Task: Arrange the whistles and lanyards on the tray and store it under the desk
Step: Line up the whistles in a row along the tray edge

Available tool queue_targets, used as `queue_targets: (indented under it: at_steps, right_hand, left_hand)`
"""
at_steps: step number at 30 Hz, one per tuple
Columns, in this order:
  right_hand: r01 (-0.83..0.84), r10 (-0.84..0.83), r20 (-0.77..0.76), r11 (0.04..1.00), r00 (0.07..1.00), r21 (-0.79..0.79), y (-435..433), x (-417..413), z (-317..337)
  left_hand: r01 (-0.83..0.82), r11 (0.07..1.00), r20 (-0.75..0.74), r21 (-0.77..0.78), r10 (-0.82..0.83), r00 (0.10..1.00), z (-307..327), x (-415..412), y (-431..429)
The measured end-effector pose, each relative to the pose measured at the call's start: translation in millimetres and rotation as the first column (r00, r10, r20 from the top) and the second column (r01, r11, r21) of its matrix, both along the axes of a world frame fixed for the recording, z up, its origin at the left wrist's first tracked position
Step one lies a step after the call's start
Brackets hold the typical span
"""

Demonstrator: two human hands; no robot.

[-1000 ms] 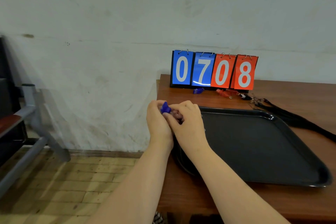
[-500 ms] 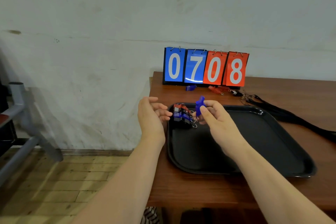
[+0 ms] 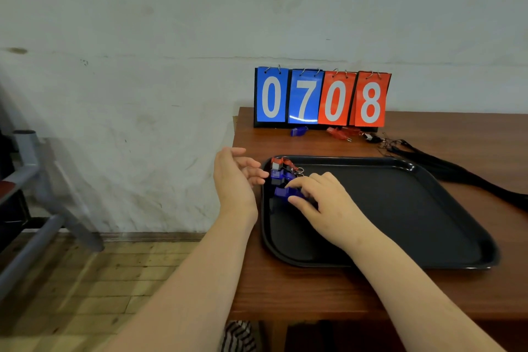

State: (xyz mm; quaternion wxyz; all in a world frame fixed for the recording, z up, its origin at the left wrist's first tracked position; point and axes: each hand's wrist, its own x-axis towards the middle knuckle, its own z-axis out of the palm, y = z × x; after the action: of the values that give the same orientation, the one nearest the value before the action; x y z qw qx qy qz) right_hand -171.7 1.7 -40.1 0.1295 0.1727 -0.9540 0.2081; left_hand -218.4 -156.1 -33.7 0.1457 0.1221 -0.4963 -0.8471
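Left hand (image 3: 235,177): hovering off the desk's left edge, just left of the tray's far-left corner; fingers loosely curled and spread, palm turned toward the right hand, holding nothing.

Placed whistles (image 3: 281,170): small red and blue cluster in the tray's far-left corner, just right of the left fingertips and just beyond the right fingertips; key rings pointing right.

Held whistle (image 3: 285,192): blue, pinched between right thumb and fingers, low over the tray floor or touching it, cannot tell which; long axis running left-right, mouth end toward the left hand, directly on the near side of the cluster.

Right hand (image 3: 323,200): over the tray's left part, palm down, closed on the blue whistle; clearly the hand doing the placing.

Tray (image 3: 428,223): black, flat on the desk, right of both hands mostly bare.

Loose blue whistle (image 3: 299,131): on the desk beyond both hands, in front of the scoreboard (image 3: 321,97), well apart from the tray.

Loose red whistles (image 3: 340,133): beyond and right of the right hand, same row.

Lanyards (image 3: 445,168): black bundle on the desk, far right of the right hand, outside the tray's right rim, running away diagonally.

Key relation: remaining pieces all beyond and right, so likely nearer the right hand's reach.
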Motion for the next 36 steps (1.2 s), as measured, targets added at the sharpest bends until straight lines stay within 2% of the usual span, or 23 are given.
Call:
queue_targets:
  at_steps: [14, 22, 36]
  right_hand:
    - [-0.011, 0.013, -0.05, 0.998, 0.999, 0.055, -1.4, -2.4, -3.0]
    - [0.046, -0.048, -0.074, 0.999, 0.996, -0.026, 0.3, -2.5, -0.2]
    - [0.058, -0.056, -0.098, 0.998, 0.994, 0.017, -2.2, -2.7, 2.2]
  left_hand:
    - [0.004, 1.0, -0.015, 0.006, -0.004, 1.0, 0.2, 0.4, 0.6]
    - [-0.005, 1.0, -0.013, -0.008, 0.005, 1.0, 0.0, 1.2, 1.1]
    - [-0.004, 1.0, -0.021, -0.007, 0.004, 1.0, -0.3, 1.4, 0.5]
